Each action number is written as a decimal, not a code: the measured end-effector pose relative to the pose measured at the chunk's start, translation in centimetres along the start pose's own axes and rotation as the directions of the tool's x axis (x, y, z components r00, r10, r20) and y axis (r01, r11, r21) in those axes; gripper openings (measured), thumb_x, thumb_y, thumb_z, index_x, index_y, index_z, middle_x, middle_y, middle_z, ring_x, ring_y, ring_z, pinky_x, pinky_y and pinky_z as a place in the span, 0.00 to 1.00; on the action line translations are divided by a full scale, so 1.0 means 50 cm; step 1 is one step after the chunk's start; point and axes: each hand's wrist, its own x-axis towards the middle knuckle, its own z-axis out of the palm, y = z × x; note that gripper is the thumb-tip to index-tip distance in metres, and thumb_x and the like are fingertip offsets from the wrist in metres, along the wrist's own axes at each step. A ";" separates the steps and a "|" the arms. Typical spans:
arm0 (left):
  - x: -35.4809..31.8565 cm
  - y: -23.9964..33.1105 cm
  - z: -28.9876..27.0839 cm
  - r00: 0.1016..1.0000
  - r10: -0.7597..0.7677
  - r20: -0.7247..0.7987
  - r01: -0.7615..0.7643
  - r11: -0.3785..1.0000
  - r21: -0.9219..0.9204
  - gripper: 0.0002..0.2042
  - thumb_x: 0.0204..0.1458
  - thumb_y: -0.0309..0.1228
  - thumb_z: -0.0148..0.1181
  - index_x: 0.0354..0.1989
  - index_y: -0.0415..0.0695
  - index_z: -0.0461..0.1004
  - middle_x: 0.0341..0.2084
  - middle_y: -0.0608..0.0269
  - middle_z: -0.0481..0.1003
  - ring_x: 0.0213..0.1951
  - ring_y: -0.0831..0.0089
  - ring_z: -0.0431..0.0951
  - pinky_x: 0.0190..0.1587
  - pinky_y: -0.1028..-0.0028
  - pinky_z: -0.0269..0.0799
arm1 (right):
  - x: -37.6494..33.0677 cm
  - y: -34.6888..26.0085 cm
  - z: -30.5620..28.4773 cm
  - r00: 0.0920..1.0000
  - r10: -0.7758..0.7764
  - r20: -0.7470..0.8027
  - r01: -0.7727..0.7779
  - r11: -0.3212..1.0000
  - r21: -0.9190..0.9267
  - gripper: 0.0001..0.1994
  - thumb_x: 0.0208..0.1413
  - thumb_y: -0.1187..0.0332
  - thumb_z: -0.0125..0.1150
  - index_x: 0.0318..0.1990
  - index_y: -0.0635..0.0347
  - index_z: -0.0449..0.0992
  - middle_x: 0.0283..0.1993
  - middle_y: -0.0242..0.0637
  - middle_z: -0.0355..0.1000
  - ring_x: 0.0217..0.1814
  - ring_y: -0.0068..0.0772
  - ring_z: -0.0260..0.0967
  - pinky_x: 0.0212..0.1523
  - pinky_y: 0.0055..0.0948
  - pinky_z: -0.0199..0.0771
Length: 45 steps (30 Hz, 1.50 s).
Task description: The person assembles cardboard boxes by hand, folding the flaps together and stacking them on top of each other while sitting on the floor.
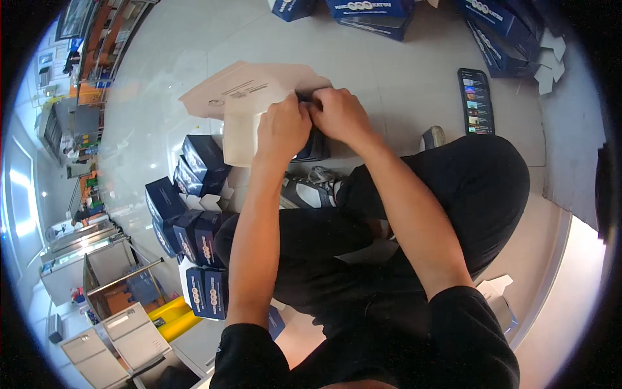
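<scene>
In front of me on the floor stands an open brown cardboard box [241,137], its printed flaps spread outward. At its right side are dark blue flat cartons [315,148], partly hidden by my hands and wrists. My left hand [285,126] and my right hand [340,117] meet over them with curled fingers, knuckles close together. Both appear to pinch the edge of a dark blue carton, of which only a small dark part shows between them. My fingertips are hidden.
Folded dark blue boxes [204,159] stand in groups to my left, with more boxes [369,16] at the far side and far right. A phone [476,102] with a lit screen lies on the tiled floor. My crossed legs and shoe [311,192] are close below my hands.
</scene>
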 end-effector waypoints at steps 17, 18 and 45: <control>-0.094 -0.252 -0.047 0.938 -0.277 -0.206 0.286 0.958 0.016 0.08 0.54 0.29 0.58 0.36 0.36 0.75 0.31 0.39 0.79 0.38 0.38 0.79 0.42 0.49 0.74 | -0.043 -0.092 -0.014 0.997 -0.081 0.017 0.083 0.965 -0.250 0.12 0.57 0.69 0.53 0.36 0.71 0.76 0.40 0.54 0.74 0.38 0.59 0.77 0.41 0.50 0.79; -0.090 -0.246 -0.047 0.937 -0.277 -0.213 0.281 0.960 -0.012 0.08 0.54 0.28 0.58 0.37 0.36 0.74 0.31 0.39 0.79 0.38 0.38 0.79 0.42 0.49 0.73 | -0.040 -0.080 -0.016 0.995 -0.104 0.007 0.102 0.961 -0.255 0.11 0.57 0.70 0.52 0.37 0.72 0.76 0.40 0.54 0.74 0.39 0.59 0.77 0.41 0.50 0.79; -0.464 -0.881 -0.136 0.166 -0.805 -0.570 0.834 0.423 -0.354 0.41 0.48 0.55 0.66 0.61 0.31 0.66 0.55 0.33 0.71 0.58 0.41 0.70 0.60 0.55 0.67 | 0.029 0.000 -0.116 0.956 -0.005 -0.293 -0.151 0.848 -0.508 0.22 0.55 0.67 0.54 0.57 0.67 0.66 0.57 0.58 0.66 0.62 0.59 0.63 0.61 0.49 0.64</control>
